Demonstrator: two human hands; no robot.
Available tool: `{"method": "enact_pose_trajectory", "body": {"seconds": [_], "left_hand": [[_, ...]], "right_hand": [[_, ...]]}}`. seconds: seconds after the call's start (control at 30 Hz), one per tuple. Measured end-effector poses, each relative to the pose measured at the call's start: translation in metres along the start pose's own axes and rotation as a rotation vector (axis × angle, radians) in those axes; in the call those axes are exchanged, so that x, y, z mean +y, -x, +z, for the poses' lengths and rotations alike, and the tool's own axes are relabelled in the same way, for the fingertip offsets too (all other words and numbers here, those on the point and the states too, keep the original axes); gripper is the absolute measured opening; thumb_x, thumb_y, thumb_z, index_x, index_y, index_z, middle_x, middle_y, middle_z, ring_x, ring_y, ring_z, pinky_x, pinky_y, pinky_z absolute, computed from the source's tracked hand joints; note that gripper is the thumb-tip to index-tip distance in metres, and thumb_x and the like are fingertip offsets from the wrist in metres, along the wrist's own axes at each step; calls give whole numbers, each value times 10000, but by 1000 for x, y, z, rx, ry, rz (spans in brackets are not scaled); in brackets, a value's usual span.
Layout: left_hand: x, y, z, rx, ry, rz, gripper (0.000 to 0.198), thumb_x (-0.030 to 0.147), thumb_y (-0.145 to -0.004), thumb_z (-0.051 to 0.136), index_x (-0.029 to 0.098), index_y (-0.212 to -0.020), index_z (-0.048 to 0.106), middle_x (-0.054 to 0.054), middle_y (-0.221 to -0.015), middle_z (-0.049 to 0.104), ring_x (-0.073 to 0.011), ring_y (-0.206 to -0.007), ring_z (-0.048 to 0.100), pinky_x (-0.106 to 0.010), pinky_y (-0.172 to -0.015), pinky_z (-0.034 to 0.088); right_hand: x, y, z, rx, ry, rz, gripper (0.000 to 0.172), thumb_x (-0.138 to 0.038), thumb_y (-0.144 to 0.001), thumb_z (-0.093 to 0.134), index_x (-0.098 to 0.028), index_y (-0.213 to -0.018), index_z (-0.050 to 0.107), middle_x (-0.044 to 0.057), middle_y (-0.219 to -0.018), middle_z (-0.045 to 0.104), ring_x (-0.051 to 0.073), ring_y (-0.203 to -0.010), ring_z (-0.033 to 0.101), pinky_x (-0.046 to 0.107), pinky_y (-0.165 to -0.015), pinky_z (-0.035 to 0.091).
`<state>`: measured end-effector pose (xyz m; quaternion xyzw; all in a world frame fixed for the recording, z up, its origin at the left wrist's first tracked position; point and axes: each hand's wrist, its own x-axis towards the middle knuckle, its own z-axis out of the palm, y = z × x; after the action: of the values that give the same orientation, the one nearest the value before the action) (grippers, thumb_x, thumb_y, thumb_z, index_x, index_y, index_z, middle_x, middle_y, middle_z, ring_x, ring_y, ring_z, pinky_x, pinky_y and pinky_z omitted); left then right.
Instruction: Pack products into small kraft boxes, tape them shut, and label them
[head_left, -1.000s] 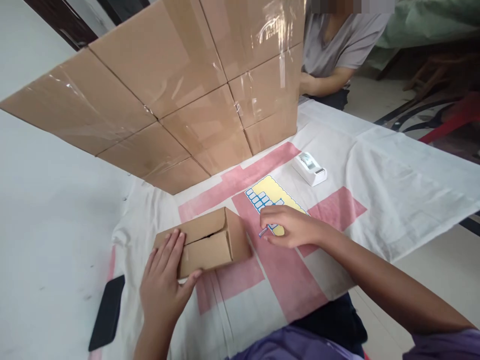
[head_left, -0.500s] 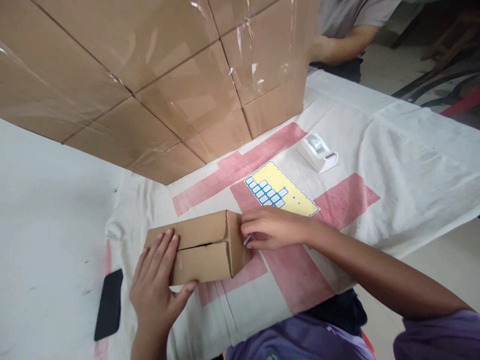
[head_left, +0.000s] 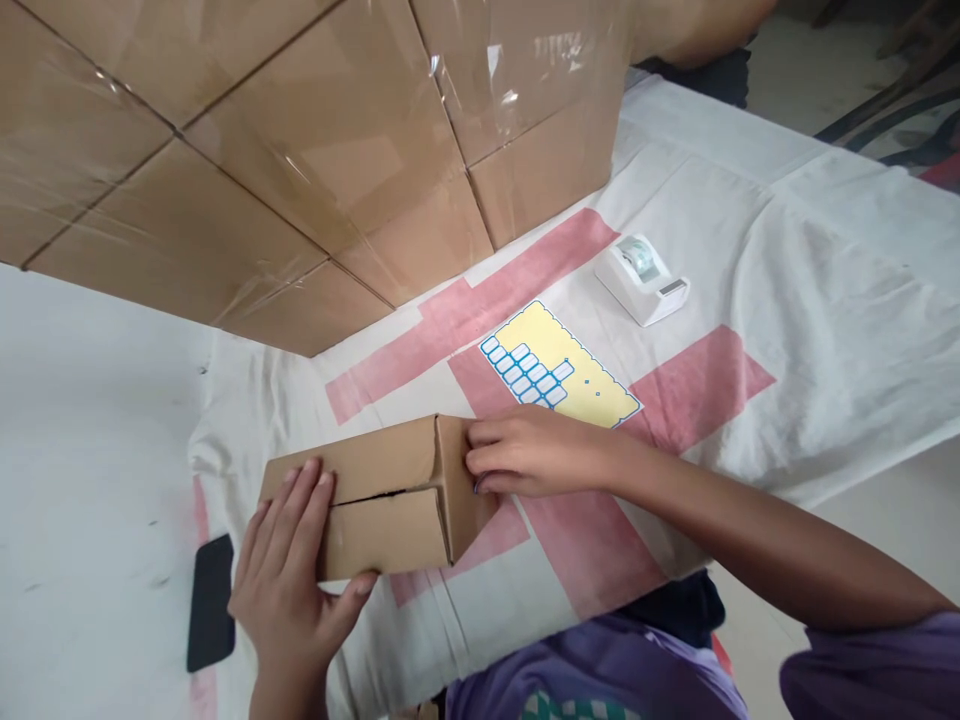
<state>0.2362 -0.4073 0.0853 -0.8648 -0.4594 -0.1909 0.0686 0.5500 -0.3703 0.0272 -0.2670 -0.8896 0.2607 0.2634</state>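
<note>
A brown cardboard box [head_left: 382,535] lies on the cloth with its top flaps folded in and a narrow gap between them. My left hand [head_left: 289,570] grips its left part, fingers across the top and thumb at the near side. At the box's right end, my right hand [head_left: 529,455] has its fingers curled against the cardboard. A sliver of a small blue-edged sticker shows at those fingertips; most of it is hidden. Just beyond the right hand lies a yellow sheet [head_left: 577,350] with white, blue-outlined stickers, partly covered by that hand.
A tall stack of film-wrapped cartons [head_left: 330,170] stands at the back. A white tape dispenser [head_left: 643,280] sits beyond the sheet. At the left is a black phone-like slab [head_left: 211,605]. The white cloth [head_left: 810,330] has red tape patches. Part of another person's arm [head_left: 697,30] shows top right.
The view has shifted, and the scene sits slightly differently in it. My right fingers have closed further against the box end, covering more of the sticker. My left hand keeps its place.
</note>
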Motion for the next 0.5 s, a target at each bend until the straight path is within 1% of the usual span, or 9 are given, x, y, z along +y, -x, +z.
{"method": "enact_pose_trajectory", "body": {"seconds": [0.17,0.33,0.5], "left_hand": [[3,-1,1,-5,6,-13,769,667,-946,393,174,-1534,435,-178,-1537,498,-394,-1425,462,-567,-1173,344],[4,-2,0,-13,13,-15,746,652,-948,401,199,-1540,428,-154,-1546,493,-388,-1425,463,-565,-1165,358],[5,-2,-2,-35,15,-18,735,641,-949,404,211,-1545,419,-141,-1558,479,-388,-1431,455,-573,-1163,361]], "right_hand": [[0,-1,1,-8,-15,15,170,-289,-1013,564,-189,-909,655,30,-928,599,153,-812,559,281,-651,368],[2,-1,3,-33,-96,49,181,-291,-1025,545,-194,-912,647,21,-950,588,140,-801,556,267,-645,367],[2,-1,4,-30,-158,73,183,-295,-1015,565,-202,-877,642,7,-935,576,134,-788,549,264,-627,350]]}}
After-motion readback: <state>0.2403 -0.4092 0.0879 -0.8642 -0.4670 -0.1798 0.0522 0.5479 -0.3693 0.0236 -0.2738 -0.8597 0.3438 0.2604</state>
